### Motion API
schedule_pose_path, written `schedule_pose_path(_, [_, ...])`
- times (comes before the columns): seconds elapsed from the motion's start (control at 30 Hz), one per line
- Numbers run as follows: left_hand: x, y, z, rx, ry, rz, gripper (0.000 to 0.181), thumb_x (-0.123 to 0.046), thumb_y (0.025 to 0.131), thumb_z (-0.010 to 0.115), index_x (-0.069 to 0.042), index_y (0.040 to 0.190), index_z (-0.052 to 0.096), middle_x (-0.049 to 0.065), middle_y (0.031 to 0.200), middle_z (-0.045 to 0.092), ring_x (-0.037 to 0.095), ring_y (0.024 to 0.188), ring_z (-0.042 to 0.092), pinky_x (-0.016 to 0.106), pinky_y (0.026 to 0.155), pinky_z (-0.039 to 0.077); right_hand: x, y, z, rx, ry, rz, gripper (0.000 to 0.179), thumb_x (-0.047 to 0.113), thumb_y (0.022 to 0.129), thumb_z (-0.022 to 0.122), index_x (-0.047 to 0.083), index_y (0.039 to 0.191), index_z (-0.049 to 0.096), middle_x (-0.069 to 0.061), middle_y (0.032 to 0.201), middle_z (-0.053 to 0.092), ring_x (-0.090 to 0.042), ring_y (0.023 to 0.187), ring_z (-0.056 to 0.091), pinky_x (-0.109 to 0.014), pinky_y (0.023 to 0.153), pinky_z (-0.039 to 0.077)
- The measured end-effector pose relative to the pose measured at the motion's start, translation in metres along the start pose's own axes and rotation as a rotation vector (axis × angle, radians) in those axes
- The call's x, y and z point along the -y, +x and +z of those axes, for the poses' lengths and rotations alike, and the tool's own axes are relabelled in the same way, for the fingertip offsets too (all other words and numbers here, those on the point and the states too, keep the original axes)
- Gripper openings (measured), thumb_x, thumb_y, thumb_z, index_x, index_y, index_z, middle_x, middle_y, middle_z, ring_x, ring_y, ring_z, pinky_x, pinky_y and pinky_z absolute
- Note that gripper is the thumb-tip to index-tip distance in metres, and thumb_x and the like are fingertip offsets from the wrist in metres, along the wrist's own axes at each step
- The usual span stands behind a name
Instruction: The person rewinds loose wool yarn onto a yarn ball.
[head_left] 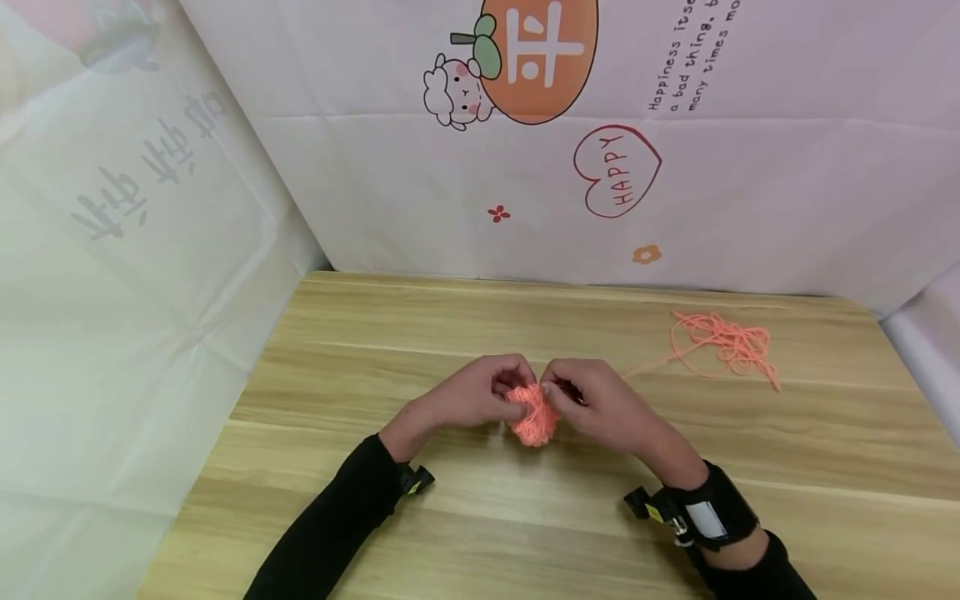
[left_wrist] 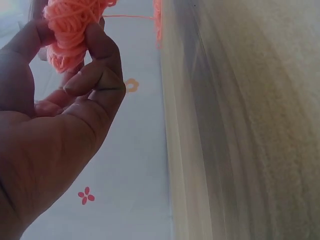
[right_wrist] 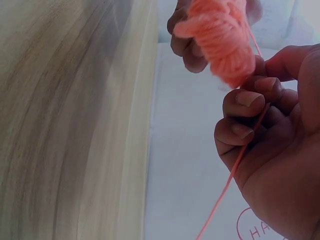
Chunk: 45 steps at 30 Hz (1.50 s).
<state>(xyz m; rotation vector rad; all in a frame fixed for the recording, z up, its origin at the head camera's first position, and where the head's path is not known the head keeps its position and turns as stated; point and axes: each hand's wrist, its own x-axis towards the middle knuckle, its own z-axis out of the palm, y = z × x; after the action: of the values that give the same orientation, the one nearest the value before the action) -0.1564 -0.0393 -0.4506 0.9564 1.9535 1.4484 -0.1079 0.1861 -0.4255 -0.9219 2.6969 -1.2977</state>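
Pinching a compact, coral-pink bundle of wound yarn (head_left: 534, 427) between thumb and fingertips, the left hand (head_left: 474, 393) holds it above the middle of the light wood-grain table (head_left: 517, 533). The right hand (head_left: 606, 410) is just beside the bundle, its fingers curled round a thin coral-pink strand (right_wrist: 226, 185) that passes beneath them; whether its fingertips also press the bundle, I cannot tell. From this hand the strand runs toward a loose, tangled coral-pink yarn pile (head_left: 738, 343), which lies on the far right part of the table. Both forearms, in black sleeves (head_left: 330, 525), reach in over the near side of the table, and a black strap (head_left: 722, 504) circles the right wrist. Behind the table's far edge hangs a white printed cloth (head_left: 375, 192) bearing a red heart outline (head_left: 618, 171) lettered "HAPPY".
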Motion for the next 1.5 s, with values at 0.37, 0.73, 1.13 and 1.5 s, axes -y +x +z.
schedule_pose_path(0.37, [-0.001, 0.001, 0.000, 0.123, -0.090, 0.078, 0.023, -0.002, 0.086, 0.068, -0.010, 0.107, 0.061, 0.008, 0.101, 0.064, 0.020, 0.092, 0.063, 0.031, 0.074, 0.055, -0.005, 0.001, -0.002, -0.001, 0.039, 0.028, 0.018, 0.022, 0.103, 0.049, 0.026, 0.090, 0.061, 0.008, 0.063, 0.050, -0.008, 0.051, 0.043, -0.023, 0.045, 0.038])
schedule_pose_path(0.73, [-0.015, -0.003, -0.004, 0.090, -0.232, 0.182, 0.026, 0.006, 0.087, 0.065, 0.001, 0.112, 0.058, 0.013, 0.109, 0.063, 0.027, 0.100, 0.062, 0.045, 0.082, 0.054, -0.010, 0.001, -0.002, -0.032, 0.029, 0.038, 0.020, 0.018, 0.104, 0.049, 0.026, 0.090, 0.061, 0.007, 0.066, 0.051, -0.009, 0.052, 0.043, -0.024, 0.047, 0.039])
schedule_pose_path(1.13, [-0.008, -0.001, -0.008, -0.103, -0.317, 0.280, 0.027, 0.003, 0.087, 0.068, 0.000, 0.111, 0.056, 0.017, 0.104, 0.059, 0.032, 0.093, 0.063, 0.043, 0.076, 0.056, 0.012, 0.005, -0.002, -0.017, 0.035, 0.030, 0.023, 0.001, 0.100, 0.049, 0.019, 0.093, 0.062, 0.003, 0.065, 0.049, -0.008, 0.053, 0.040, -0.025, 0.050, 0.038])
schedule_pose_path(1.5, [-0.016, -0.002, -0.012, -0.425, -0.289, 0.186, 0.026, 0.004, 0.086, 0.068, 0.000, 0.110, 0.057, 0.014, 0.106, 0.060, 0.027, 0.093, 0.063, 0.030, 0.074, 0.056, -0.008, 0.004, 0.009, -0.015, 0.023, -0.013, 0.023, 0.020, 0.104, 0.047, 0.026, 0.085, 0.060, 0.010, 0.066, 0.050, -0.006, 0.050, 0.039, -0.022, 0.046, 0.036])
